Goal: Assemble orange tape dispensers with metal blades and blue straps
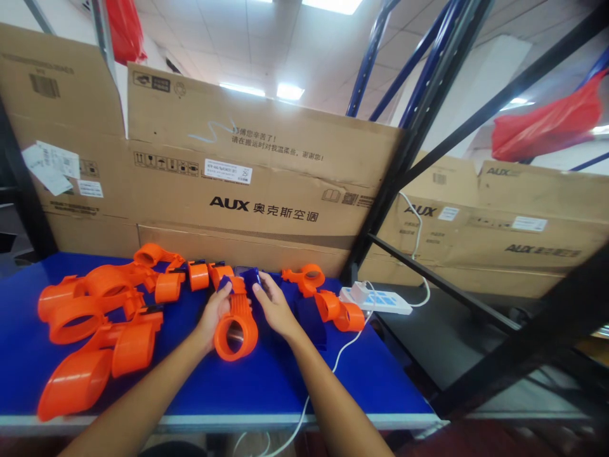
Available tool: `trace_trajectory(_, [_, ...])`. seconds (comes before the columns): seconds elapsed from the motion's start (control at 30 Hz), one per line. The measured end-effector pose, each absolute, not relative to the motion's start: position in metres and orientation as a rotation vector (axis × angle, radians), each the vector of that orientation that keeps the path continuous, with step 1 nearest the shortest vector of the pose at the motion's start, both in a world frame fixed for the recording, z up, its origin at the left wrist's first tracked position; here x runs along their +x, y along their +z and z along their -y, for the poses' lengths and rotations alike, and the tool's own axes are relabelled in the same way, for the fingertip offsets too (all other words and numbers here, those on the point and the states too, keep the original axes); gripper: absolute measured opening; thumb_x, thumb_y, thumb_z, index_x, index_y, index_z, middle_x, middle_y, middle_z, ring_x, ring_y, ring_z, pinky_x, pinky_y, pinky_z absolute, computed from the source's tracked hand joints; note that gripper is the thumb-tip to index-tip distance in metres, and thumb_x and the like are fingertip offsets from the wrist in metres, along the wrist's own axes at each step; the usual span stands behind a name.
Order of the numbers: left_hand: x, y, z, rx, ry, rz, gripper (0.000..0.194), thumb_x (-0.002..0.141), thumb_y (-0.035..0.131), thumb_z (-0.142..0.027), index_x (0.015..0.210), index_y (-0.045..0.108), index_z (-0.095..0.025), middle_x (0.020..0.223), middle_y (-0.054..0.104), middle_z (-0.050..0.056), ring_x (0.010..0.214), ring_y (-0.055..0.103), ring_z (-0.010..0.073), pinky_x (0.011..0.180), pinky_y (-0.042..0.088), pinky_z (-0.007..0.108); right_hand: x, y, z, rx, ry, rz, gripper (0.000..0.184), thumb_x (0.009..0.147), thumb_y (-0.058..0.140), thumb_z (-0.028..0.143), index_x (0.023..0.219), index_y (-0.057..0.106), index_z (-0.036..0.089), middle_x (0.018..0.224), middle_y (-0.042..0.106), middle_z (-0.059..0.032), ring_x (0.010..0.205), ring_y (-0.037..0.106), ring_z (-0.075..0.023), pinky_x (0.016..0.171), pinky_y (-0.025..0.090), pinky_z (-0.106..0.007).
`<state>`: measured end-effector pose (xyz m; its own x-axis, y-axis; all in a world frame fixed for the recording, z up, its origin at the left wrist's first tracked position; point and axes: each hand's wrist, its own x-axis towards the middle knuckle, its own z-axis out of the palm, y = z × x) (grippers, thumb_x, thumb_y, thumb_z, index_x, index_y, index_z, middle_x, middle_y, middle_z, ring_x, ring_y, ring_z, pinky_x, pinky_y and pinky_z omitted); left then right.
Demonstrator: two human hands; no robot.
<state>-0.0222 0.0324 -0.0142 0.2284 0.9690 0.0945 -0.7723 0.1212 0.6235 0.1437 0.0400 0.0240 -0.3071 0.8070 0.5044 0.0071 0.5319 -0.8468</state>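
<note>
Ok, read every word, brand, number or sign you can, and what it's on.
"AUX 奥克斯空调": middle carton.
"傅您辛苦了!请在搬运时对我温柔些,谢谢您!": its upper flap; first character blurred.
"AUX", three times: cartons at right.
"KFR-": white label, rest blurred.
Handling symbols: middle carton.
Too small or blurred: other labels, QR code, remaining print.
None seen on orange tape dispensers.

On the far cardboard box (266, 184) is written "AUX 奥克斯空调", and above this "谢谢您!". On the cardboard panels (480, 244) at right, "AUX" is also readable.
</note>
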Motion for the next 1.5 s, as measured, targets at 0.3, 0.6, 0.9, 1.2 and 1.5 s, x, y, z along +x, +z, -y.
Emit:
trace_trajectory(0.3, [-0.018, -0.007, -0.032, 0.623, 1.392, -0.344, 0.042, 0.084, 0.077, -0.038, 0.119, 0.067, -0.017, 0.109, 0.078, 0.012, 0.105, 0.074, 0.032, 0.091, 0.06, 0.043, 0.142, 0.025, -0.04, -0.728, 0.883, 1.732, 0.039, 0.1, 0.056, 0.046, 0.134, 0.063, 0.027, 0.134, 0.068, -0.0064, 0.12, 0.065, -0.025, 0.102, 0.054, -0.042])
trace_trajectory(0.6, [-0.021, -0.005, -0.031, 0.588, 1.514, -0.42, 0.042, 0.079, 0.079, -0.034, 0.117, 0.065, -0.022, 0.103, 0.078, 0.007, 0.094, 0.075, 0.0265, 0.085, 0.059, 0.038, 0.158, 0.031, -0.039, -0.765, 0.54, 1.809, 0.039, 0.095, 0.067, 0.041, 0.132, 0.068, 0.029, 0.132, 0.07, -0.0077, 0.121, 0.065, -0.0277, 0.108, 0.048, -0.049])
trace_trajectory(0.9, [-0.021, -0.008, -0.035, 0.651, 1.66, -0.505, 0.043, 0.073, 0.086, -0.027, 0.108, 0.061, -0.029, 0.103, 0.073, -0.002, 0.092, 0.07, 0.0175, 0.084, 0.056, 0.031, 0.158, 0.033, -0.037, -0.744, 0.416, 1.987, 0.034, 0.094, 0.07, 0.039, 0.127, 0.072, 0.034, 0.128, 0.073, -0.0057, 0.116, 0.066, -0.0267, 0.105, 0.046, -0.05])
trace_trajectory(1.2, [-0.02, -0.008, -0.034, 0.677, 1.645, -0.488, 0.042, 0.073, 0.086, -0.028, 0.108, 0.061, -0.029, 0.112, 0.071, -0.001, 0.1, 0.069, 0.0188, 0.088, 0.055, 0.033, 0.157, 0.032, -0.038, -0.744, 0.456, 1.992, 0.032, 0.095, 0.068, 0.039, 0.126, 0.072, 0.032, 0.128, 0.073, -0.0064, 0.118, 0.066, -0.0266, 0.105, 0.046, -0.049])
trace_trajectory(1.5, [-0.02, -0.005, -0.028, 0.746, 1.645, -0.384, 0.052, 0.075, 0.083, -0.027, 0.123, 0.064, -0.031, 0.122, 0.071, 0.004, 0.11, 0.067, 0.0226, 0.095, 0.053, 0.036, 0.158, 0.032, -0.034, -0.711, 0.663, 1.942, 0.051, 0.09, 0.073, 0.042, 0.136, 0.061, 0.026, 0.129, 0.071, -0.008, 0.115, 0.068, -0.0268, 0.1, 0.054, -0.044])
